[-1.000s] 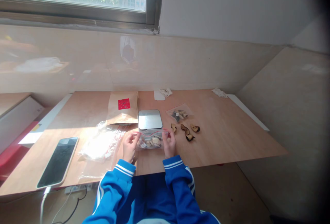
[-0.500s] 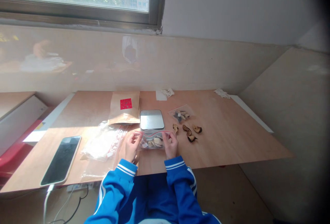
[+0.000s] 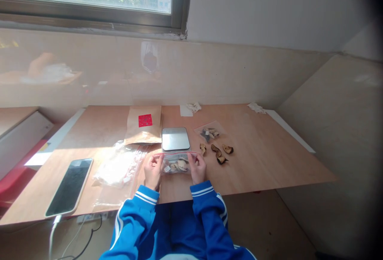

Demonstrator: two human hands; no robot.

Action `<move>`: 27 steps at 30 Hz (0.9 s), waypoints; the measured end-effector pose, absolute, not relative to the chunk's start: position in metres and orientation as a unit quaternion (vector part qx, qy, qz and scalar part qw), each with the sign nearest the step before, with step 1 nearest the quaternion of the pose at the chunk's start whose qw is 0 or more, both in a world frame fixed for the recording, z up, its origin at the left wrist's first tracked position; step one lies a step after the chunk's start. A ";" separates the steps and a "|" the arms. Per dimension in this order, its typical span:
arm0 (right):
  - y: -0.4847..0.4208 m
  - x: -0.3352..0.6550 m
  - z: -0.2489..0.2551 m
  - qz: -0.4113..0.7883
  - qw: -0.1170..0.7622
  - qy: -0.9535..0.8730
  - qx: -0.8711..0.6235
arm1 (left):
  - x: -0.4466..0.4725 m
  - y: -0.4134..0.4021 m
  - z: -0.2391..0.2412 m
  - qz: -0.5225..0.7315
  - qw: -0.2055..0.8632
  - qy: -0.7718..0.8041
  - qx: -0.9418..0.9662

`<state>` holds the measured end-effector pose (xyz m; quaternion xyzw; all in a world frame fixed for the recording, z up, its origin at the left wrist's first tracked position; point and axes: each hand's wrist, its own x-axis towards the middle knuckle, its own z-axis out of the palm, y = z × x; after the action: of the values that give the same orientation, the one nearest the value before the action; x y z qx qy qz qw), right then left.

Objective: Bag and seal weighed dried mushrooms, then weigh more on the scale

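I hold a small clear zip bag [image 3: 176, 163] with a red seal strip, holding several dried slices, just above the wooden table [image 3: 263, 160]. My left hand [image 3: 153, 171] pinches its left end and my right hand [image 3: 197, 168] pinches its right end, with the red strip stretched straight between them. Right behind the bag sits a small scale with a metal plate [image 3: 175, 138]. A few loose dried slices [image 3: 218, 151] lie to the right of my right hand, and another filled clear bag [image 3: 208, 133] rests behind them.
A brown paper pouch with a red label [image 3: 144, 126] lies behind a pile of empty clear zip bags [image 3: 118, 168]. A phone [image 3: 69, 186] on a cable rests at the left front. Crumpled white tissues [image 3: 193, 107] sit at the back edge by the wall.
The bag's red strip, bowed open before, now runs straight between my hands. My hands stay at its two ends. The view has shifted slightly.
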<state>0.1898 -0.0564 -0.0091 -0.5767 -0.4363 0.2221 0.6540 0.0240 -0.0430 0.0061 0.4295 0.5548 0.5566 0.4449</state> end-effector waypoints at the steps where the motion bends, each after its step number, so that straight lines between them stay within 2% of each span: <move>1: -0.057 0.190 -0.009 0.232 0.655 -0.433 -0.574 | 0.024 -0.043 0.006 0.561 0.456 0.547 0.421; 10: -0.060 0.193 -0.006 0.353 0.663 -0.429 -0.502 | 0.020 -0.045 0.030 0.541 0.471 0.488 0.498; 13: -0.060 0.192 -0.005 0.337 0.659 -0.449 -0.501 | 0.019 -0.044 0.028 0.536 0.461 0.501 0.499; 20: -0.058 0.190 -0.007 0.264 0.651 -0.492 -0.514 | 0.019 -0.043 0.020 0.533 0.514 0.499 0.449; 27: -0.058 0.189 -0.006 0.257 0.661 -0.473 -0.522 | 0.016 -0.040 0.006 0.524 0.522 0.508 0.442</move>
<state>0.1885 -0.0578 -0.0055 -0.5222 -0.4733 0.2566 0.6615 0.0161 -0.0397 0.0065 0.4421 0.5078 0.5240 0.5217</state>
